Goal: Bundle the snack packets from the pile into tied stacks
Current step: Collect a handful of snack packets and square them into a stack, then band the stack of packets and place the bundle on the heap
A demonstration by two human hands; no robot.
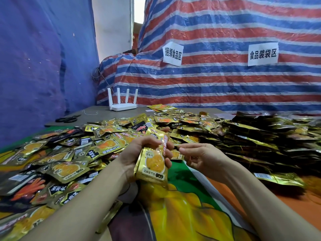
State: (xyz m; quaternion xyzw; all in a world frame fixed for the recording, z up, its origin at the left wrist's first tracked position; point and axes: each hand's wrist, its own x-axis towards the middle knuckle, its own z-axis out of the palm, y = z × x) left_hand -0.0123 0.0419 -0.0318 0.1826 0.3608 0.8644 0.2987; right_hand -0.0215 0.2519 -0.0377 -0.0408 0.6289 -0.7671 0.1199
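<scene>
The left hand point(133, 153) grips a small stack of gold snack packets point(152, 164), the thumb on one side and the curled fingers on the other. It holds the stack upright above the near middle of the worktop point(191, 214), which a printed cloth covers. The right hand point(201, 159) is just beside the stack and does not touch it; its fingers are loosely curled and I see nothing between them. No string goes around the stack, so I judge that it is gathered but not yet tied. Behind and to the left of the hands, the loose pile of packets point(69, 153) spreads over the left half of the worktop towards the far edge, and it is large. Along the right edge lie many packets in dense, more ordered rows point(260, 141); whether these are tied bundles I cannot tell, because they are blurred. At the far left corner are black scissors point(67, 119) and a thin white string point(90, 112), near a white router point(122, 106). Much of the work seems to remain.
</scene>
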